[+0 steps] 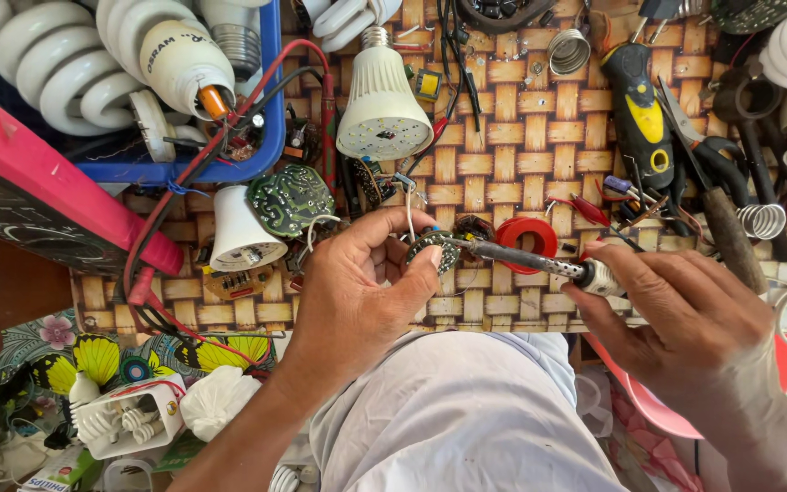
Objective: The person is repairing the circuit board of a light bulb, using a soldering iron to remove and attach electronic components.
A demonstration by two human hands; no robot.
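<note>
Your left hand (357, 292) pinches a small round LED board (436, 251) between thumb and fingertips, holding it just above the near part of the woven mat (521, 137). Your right hand (685, 319) is closed around the grip of a soldering iron (526, 259), whose tip touches the board's right edge. The iron's shaft runs level, crossing just in front of the red tape roll (527, 239), which lies on the mat right behind it. A white wire (409, 211) rises from the board toward the white bulb (380, 109) at the mat's centre back. Left of the board, on the mat's left part, sit a green circuit board (289, 199) and a white bulb base (240, 232), both near your left thumb. Red leads (152, 246) loop around the mat's left edge. On the mat's right part lie a yellow-and-black tool (641, 114) and pliers (703, 150), well apart from the iron's tip. The blue tray (270, 109) overlaps the mat's back-left corner. The only open mat is the narrow strip along its near edge under the iron; your knee (466, 419) sits just below that edge, between both hands.
</note>
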